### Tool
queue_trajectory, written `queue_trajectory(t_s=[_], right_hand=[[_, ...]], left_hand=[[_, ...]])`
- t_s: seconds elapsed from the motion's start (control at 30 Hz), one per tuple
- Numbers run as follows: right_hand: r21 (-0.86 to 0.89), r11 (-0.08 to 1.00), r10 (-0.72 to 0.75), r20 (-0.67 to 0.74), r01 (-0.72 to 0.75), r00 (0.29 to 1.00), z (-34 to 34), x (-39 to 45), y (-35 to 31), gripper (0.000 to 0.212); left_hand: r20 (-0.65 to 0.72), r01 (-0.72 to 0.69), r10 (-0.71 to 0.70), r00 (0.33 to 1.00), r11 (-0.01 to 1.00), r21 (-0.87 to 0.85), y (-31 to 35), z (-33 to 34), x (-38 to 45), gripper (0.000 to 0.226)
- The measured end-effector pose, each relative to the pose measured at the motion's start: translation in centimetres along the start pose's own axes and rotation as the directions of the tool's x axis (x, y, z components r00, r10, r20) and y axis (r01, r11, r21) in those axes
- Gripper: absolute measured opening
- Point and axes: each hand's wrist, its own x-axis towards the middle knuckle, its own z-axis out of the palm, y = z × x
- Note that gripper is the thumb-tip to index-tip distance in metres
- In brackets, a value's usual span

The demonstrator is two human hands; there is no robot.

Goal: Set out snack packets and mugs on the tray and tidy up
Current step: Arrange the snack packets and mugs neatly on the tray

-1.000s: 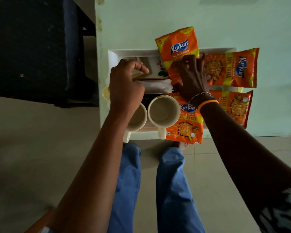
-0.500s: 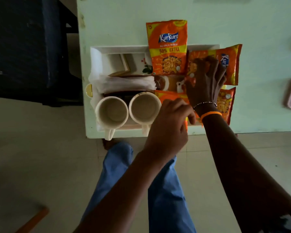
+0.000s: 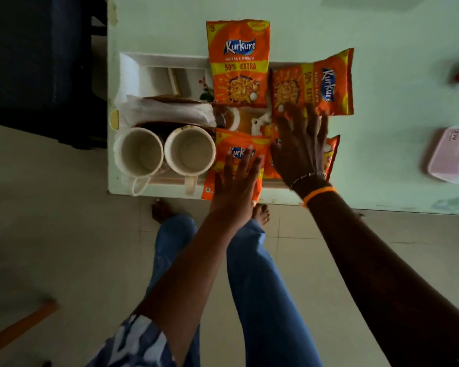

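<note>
**Packets squared up beside the mugs**

My left hand (image 3: 239, 178) lies flat, fingers spread, on the orange Kurkure snack packet at lower centre (image 3: 235, 154), gripping nothing. My right hand (image 3: 300, 147), fingers also open and splayed, covers the neighbouring orange packet at lower right (image 3: 331, 152), its fingertips touching the sideways orange packet at upper right (image 3: 313, 83). A fourth, upright orange packet (image 3: 239, 62) sits top centre, its top overhanging the far rim of the white rectangular plastic tray (image 3: 133, 70). Two empty cream ceramic mugs (image 3: 164, 152) stand side by side at the tray's left, handles toward me, with a white crumpled paper wrapper (image 3: 167, 111) just behind them. The tray rests on the pale green table (image 3: 395, 35); a pink lidded box (image 3: 451, 152) sits at far right. To finish well, I judge, I should press lightly and slide each packet until the edges line up inside the rim, without nudging the mugs.
</note>
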Motion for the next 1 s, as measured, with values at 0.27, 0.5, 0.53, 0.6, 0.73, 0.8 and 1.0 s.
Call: queue_trajectory(t_s=[0.27,0.5,0.53,0.6,0.73,0.8,1.0], right_hand=[[-0.163,0.969,-0.192,-0.01,0.188,0.981,2.5,-3.7,2.2,0.06],[-0.194,0.95,-0.244,0.031,0.245,0.969,1.3,-2.9,3.2,0.054],[-0.201,0.946,-0.251,0.033,0.253,0.967,1.3,-2.9,3.3,0.053],[-0.198,0.947,-0.251,0.032,0.252,0.967,1.1,-2.8,3.3,0.051],[-0.129,0.971,-0.206,-0.034,0.2,0.978,1.0,-3.4,2.5,0.046],[-0.064,0.986,-0.16,-0.148,0.152,0.976,1.1,-4.4,1.8,0.039],[0.448,0.879,0.323,-0.312,-0.161,0.893,2.4,-8.4,0.9,0.017]], left_hand=[[-0.029,0.088,-0.089,0.996,0.995,-0.054,1.0,0.3,0.7,0.085],[-0.059,0.154,-0.162,0.985,0.98,-0.123,3.1,0.9,1.2,0.104],[-0.058,0.164,-0.173,0.983,0.977,-0.136,3.3,1.0,1.3,0.107],[-0.056,0.17,-0.18,0.982,0.974,-0.151,3.8,0.9,1.4,0.109],[-0.058,0.147,-0.157,0.986,0.977,-0.154,3.4,0.8,1.3,0.103],[-0.076,0.093,-0.106,0.991,0.984,-0.154,2.9,0.4,0.8,0.092],[-0.466,-0.099,-0.12,0.877,0.902,-0.419,0.3,-0.3,-4.6,0.022]])
